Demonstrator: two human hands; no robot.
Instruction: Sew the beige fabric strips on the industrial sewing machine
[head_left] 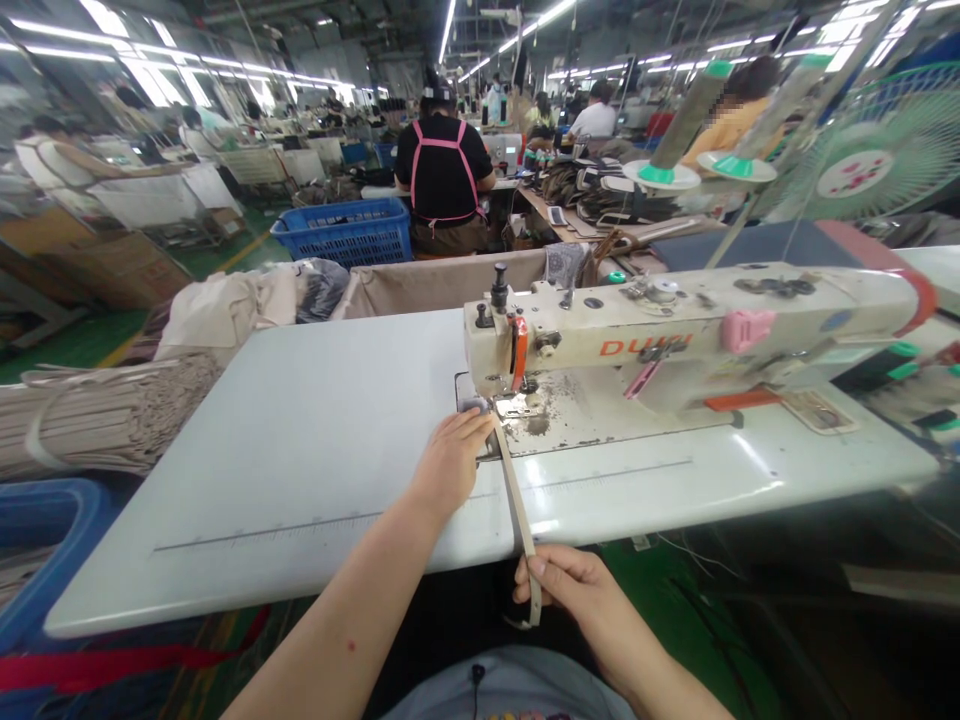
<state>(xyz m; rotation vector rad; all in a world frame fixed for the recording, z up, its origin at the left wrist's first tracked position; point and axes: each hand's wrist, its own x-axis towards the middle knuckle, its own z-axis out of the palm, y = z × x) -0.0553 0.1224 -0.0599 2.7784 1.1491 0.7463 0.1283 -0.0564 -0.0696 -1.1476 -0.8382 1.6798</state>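
Observation:
A narrow beige strip (514, 490) runs from under the head of the white sewing machine (577, 335) down over the table's front edge. My left hand (450, 455) lies on the table beside the needle area, its fingers close together over the strip's far end and a small grey piece (474, 404). Whether those fingers grip anything is hard to tell. Near the front edge, my right hand (562, 580) pinches the strip between thumb and fingers, and its loose end hangs below.
The white table (315, 420) has a ruler line along its front. Bundled beige strips (105, 415) and a blue bin (52, 510) stand left. Behind are a blue crate (345, 232) and a person in a pink-strapped apron (444, 170). Thread cones (686, 115) and a fan (862, 150) are right.

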